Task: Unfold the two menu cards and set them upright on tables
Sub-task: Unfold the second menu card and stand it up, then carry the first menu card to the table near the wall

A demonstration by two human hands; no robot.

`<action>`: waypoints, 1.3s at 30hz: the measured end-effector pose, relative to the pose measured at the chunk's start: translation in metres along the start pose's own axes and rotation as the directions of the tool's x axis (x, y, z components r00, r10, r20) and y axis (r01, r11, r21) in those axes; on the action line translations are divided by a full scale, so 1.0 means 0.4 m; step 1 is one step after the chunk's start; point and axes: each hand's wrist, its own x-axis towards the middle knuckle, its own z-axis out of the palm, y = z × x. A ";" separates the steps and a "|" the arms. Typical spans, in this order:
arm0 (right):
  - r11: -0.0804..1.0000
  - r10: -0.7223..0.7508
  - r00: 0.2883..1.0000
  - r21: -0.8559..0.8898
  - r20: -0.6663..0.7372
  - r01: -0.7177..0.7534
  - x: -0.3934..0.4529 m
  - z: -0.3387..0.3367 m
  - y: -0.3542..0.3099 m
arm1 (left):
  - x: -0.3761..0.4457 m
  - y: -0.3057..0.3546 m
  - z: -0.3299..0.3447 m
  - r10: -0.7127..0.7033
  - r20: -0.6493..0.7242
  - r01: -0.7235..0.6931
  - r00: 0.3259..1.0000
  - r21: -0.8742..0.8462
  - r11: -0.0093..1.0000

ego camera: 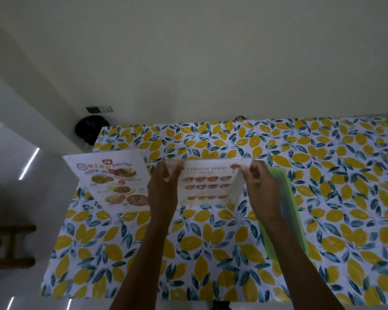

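Flanking the held Chinese menu (207,184) — Thai menu (114,182), green tray (285,211).

We've 1 view only: head cam, wide-angle, looking fwd & steeply down on the table (211,253) from close above its near edge, wall (188,52) beyond.
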 end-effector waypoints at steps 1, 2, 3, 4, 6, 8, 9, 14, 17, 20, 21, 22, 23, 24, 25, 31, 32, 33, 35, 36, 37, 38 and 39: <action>1.000 0.006 1.000 -0.002 0.007 -0.006 0.023 0.011 0.006 | 0.021 0.002 0.011 -0.017 -0.004 0.017 1.000 0.005 1.000; 1.000 0.006 1.000 -0.009 0.017 -0.006 0.043 0.021 0.015 | 0.041 0.002 0.020 -0.037 -0.009 0.037 0.999 0.016 0.999; 1.000 -0.003 1.000 -0.019 0.025 0.003 0.060 0.031 0.027 | 0.057 0.002 0.026 -0.051 -0.013 0.051 0.999 0.026 0.998; 0.999 -0.012 0.999 -0.030 0.031 0.013 0.074 0.039 0.037 | 0.071 0.002 0.031 -0.062 -0.019 0.063 0.998 0.035 0.997; 0.999 -0.007 0.999 -0.044 0.052 0.009 0.093 0.052 0.052 | 0.091 0.002 0.038 -0.084 -0.020 0.085 0.996 0.054 0.995; 0.998 0.004 0.997 -0.060 0.074 0.001 0.102 0.060 0.062 | 0.102 0.005 0.042 -0.101 -0.018 0.102 0.995 0.061 0.993; 0.997 0.004 0.997 -0.071 0.082 0.002 0.104 0.061 0.065 | 0.105 0.006 0.044 -0.102 -0.020 0.103 0.995 0.060 0.993; 0.994 -0.003 0.995 -0.107 0.103 0.014 0.097 0.059 0.069 | 0.101 -0.007 0.047 -0.057 -0.015 0.057 0.998 0.039 0.998; 0.990 0.023 0.995 -0.139 0.093 -0.009 0.091 0.063 0.068 | 0.098 -0.017 0.046 -0.032 0.021 0.032 0.999 0.022 0.999; 0.984 0.052 0.993 -0.173 0.102 -0.034 0.080 0.065 0.067 | 0.091 -0.028 0.036 -0.012 0.082 0.010 0.997 0.017 1.000; 0.982 0.074 0.990 -0.181 0.119 -0.052 0.075 0.064 0.066 | 0.088 -0.034 0.029 -0.010 0.105 0.008 0.994 0.020 1.000; 0.980 0.094 0.986 -0.189 0.140 -0.067 0.069 0.063 0.065 | 0.086 -0.042 0.022 -0.009 0.122 0.006 0.993 0.025 1.000; 0.979 0.104 0.981 -0.190 0.164 -0.072 0.063 0.060 0.065 | 0.084 -0.045 0.014 -0.003 0.136 -0.001 0.991 0.028 1.000; 0.981 0.106 0.977 -0.182 0.187 -0.072 0.057 0.057 0.064 | 0.084 -0.049 0.008 0.006 0.146 -0.010 0.989 0.024 1.000; 0.983 0.106 0.974 -0.167 0.200 -0.073 0.051 0.053 0.061 | 0.082 -0.050 -0.001 0.012 0.155 -0.014 0.988 0.013 1.000; 0.916 0.002 1.000 -0.402 0.010 0.002 -0.014 0.010 -0.020 | 0.070 -0.076 -0.058 0.112 0.193 -0.132 0.975 0.094 0.987; 0.883 -0.053 0.999 -0.466 0.004 0.049 -0.034 0.010 -0.041 | 0.067 -0.086 -0.074 0.131 0.201 -0.161 0.971 0.139 0.977; 0.852 -0.105 0.994 -0.515 0.009 0.095 -0.055 0.013 -0.062 | 0.061 -0.095 -0.092 0.161 0.211 -0.202 0.964 0.188 0.961; 0.811 -0.174 0.984 -0.562 0.035 0.164 -0.102 0.032 -0.103 | 0.048 -0.117 -0.140 0.243 0.205 -0.297 0.948 0.294 0.909; 0.800 -0.192 0.980 -0.571 0.050 0.186 -0.124 0.049 -0.123 | 0.042 -0.127 -0.168 0.282 0.183 -0.331 0.942 0.352 0.876; 0.792 -0.203 0.977 -0.575 0.066 0.204 -0.148 0.068 -0.145 | 0.036 -0.140 -0.197 0.311 0.160 -0.350 0.937 0.404 0.845; 0.791 -0.208 0.975 -0.572 0.081 0.216 -0.170 0.090 -0.164 | 0.030 -0.153 -0.227 0.331 0.141 -0.358 0.933 0.440 0.823; 0.793 -0.211 0.973 -0.566 0.091 0.225 -0.192 0.112 -0.185 | 0.027 -0.167 -0.256 0.338 0.132 -0.360 0.932 0.460 0.812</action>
